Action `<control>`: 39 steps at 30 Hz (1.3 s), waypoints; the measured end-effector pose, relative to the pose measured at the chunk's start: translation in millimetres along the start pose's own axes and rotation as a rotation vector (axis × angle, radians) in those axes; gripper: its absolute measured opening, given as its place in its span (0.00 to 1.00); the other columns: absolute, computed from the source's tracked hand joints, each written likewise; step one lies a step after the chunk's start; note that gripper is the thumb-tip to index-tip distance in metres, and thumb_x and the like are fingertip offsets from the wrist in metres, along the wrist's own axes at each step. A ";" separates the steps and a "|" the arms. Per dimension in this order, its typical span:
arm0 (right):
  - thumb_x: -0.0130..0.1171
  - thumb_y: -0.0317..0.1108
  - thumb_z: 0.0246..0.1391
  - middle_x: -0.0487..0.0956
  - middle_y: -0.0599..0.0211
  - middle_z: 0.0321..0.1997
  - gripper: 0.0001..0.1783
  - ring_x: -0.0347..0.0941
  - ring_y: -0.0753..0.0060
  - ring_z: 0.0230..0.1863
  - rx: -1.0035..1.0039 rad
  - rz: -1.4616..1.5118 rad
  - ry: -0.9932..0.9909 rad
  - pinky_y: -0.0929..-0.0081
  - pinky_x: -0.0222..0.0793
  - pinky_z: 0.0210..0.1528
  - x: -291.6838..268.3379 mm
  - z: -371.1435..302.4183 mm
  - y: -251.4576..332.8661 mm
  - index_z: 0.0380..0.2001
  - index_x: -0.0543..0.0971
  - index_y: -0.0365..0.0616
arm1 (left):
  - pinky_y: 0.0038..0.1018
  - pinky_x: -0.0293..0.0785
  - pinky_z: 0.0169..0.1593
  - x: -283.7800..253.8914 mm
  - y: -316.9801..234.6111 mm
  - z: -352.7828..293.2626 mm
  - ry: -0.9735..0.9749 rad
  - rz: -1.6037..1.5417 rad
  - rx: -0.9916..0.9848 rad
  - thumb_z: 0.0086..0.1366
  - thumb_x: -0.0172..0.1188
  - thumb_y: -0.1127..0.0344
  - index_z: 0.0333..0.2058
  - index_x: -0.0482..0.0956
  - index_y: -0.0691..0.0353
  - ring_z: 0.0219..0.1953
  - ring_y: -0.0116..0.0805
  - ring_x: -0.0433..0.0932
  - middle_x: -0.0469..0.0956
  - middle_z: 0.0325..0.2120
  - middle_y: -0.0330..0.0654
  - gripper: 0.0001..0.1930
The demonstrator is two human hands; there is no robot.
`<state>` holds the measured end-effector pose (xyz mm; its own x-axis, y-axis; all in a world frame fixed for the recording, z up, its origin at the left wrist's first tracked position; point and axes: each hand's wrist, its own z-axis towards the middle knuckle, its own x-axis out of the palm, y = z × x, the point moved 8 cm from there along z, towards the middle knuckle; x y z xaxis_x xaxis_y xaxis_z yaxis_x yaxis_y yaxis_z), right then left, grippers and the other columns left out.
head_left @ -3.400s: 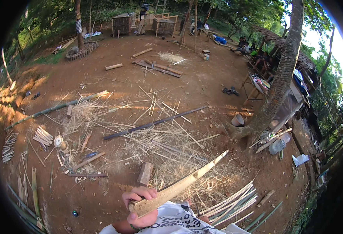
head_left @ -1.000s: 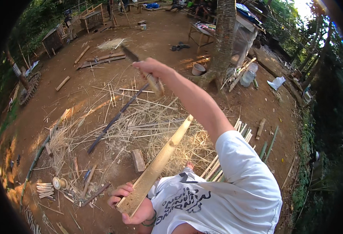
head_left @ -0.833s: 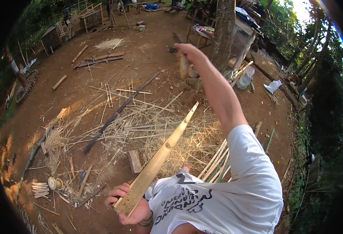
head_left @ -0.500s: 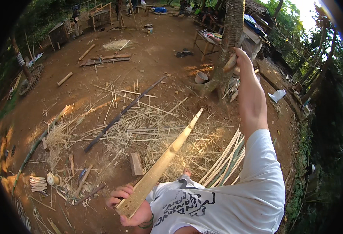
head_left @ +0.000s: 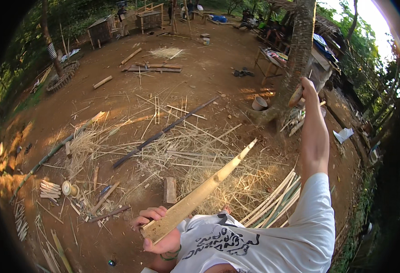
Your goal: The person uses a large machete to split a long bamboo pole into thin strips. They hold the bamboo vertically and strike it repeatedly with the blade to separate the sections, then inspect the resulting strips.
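Note:
My left hand is closed around the wide, cut end of a long split bamboo piece. The bamboo tapers to a point away from me, with a node partway along its pale face. My right arm stretches far out to the right, and my right hand grips a tool with a thick brown wooden handle. A thin pale part rises just above that fist; the rest of the tool is too small to make out. Long split bamboo strips lie on the ground between my right arm and the bamboo piece.
Shavings litter the dirt, crossed by a dark pole. A wood block sits beside the bamboo piece. To the left are a spool, short sticks and a green pole. A tree trunk and bucket stand beyond.
The whole scene has shifted right and slightly down in the picture as my head turned. Both hands keep their holds, with my right arm still outstretched.

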<state>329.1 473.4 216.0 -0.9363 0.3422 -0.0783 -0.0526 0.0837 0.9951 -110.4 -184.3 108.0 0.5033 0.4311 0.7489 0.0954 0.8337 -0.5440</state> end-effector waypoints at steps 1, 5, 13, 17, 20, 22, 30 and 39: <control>0.59 0.37 0.60 0.76 0.58 0.35 0.11 0.74 0.66 0.27 -0.041 -0.142 0.074 0.65 0.70 0.26 24.6 -19.0 6.6 0.39 0.79 0.40 | 0.40 0.67 0.45 2.7 -0.8 -0.9 0.004 -0.006 0.003 0.59 0.50 0.43 0.41 0.64 0.57 0.36 0.38 0.70 0.68 0.32 0.43 0.23; 0.65 0.45 0.54 0.80 0.58 0.25 0.19 0.79 0.68 0.32 -0.145 -0.569 0.595 0.67 0.72 0.29 139.8 -133.0 11.9 0.33 0.84 0.36 | 0.41 0.67 0.45 11.0 -3.6 -9.3 0.035 0.011 0.011 0.58 0.50 0.43 0.41 0.65 0.56 0.36 0.39 0.70 0.68 0.32 0.43 0.23; 0.62 0.56 0.55 0.80 0.60 0.19 0.28 0.78 0.65 0.23 -0.572 -0.979 1.054 0.66 0.73 0.33 356.0 -340.2 45.3 0.21 0.83 0.39 | 0.43 0.69 0.44 12.1 -11.1 -21.1 0.036 0.076 0.012 0.59 0.52 0.43 0.41 0.64 0.57 0.34 0.42 0.73 0.70 0.30 0.46 0.24; 0.62 0.55 0.55 0.80 0.58 0.21 0.27 0.78 0.65 0.26 -0.761 -0.984 1.046 0.66 0.73 0.33 371.3 -384.1 44.1 0.25 0.83 0.38 | 0.43 0.68 0.44 -8.0 -12.5 -26.6 -0.036 0.081 -0.012 0.57 0.52 0.44 0.41 0.63 0.56 0.35 0.41 0.72 0.70 0.31 0.46 0.23; 0.61 0.55 0.52 0.83 0.55 0.29 0.26 0.81 0.57 0.35 -0.728 -0.939 1.057 0.62 0.75 0.42 348.9 -393.5 4.4 0.23 0.84 0.39 | 0.41 0.67 0.45 -13.5 -10.2 -27.1 -0.068 0.050 -0.036 0.56 0.52 0.45 0.40 0.64 0.55 0.36 0.40 0.71 0.69 0.32 0.44 0.22; 0.61 0.53 0.53 0.83 0.50 0.30 0.25 0.81 0.56 0.36 -0.608 -0.956 1.080 0.60 0.75 0.44 324.9 -395.9 -34.4 0.28 0.85 0.39 | 0.41 0.67 0.45 -16.7 -8.9 -24.6 -0.077 0.050 -0.037 0.56 0.52 0.45 0.40 0.64 0.55 0.35 0.40 0.71 0.69 0.32 0.44 0.22; 0.61 0.55 0.56 0.82 0.48 0.37 0.28 0.80 0.55 0.43 -0.374 -0.986 1.128 0.61 0.73 0.50 200.7 -419.4 -119.7 0.39 0.82 0.36 | 0.43 0.68 0.44 -9.1 -5.5 -4.0 -0.034 -0.032 -0.023 0.56 0.53 0.46 0.40 0.64 0.57 0.34 0.42 0.71 0.70 0.31 0.47 0.22; 0.58 0.43 0.47 0.84 0.50 0.33 0.16 0.82 0.55 0.36 -0.813 -0.978 1.163 0.58 0.77 0.40 376.4 -469.7 -26.8 0.24 0.87 0.43 | 0.41 0.67 0.44 45.1 0.6 6.7 0.240 -0.034 -0.038 0.57 0.53 0.44 0.41 0.66 0.56 0.35 0.41 0.71 0.69 0.31 0.44 0.23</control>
<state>-185.0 160.4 188.2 -0.1733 -0.3774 -0.9097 -0.5164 -0.7517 0.4102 -93.4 -162.0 143.9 0.6886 0.3049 0.6579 0.1455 0.8307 -0.5374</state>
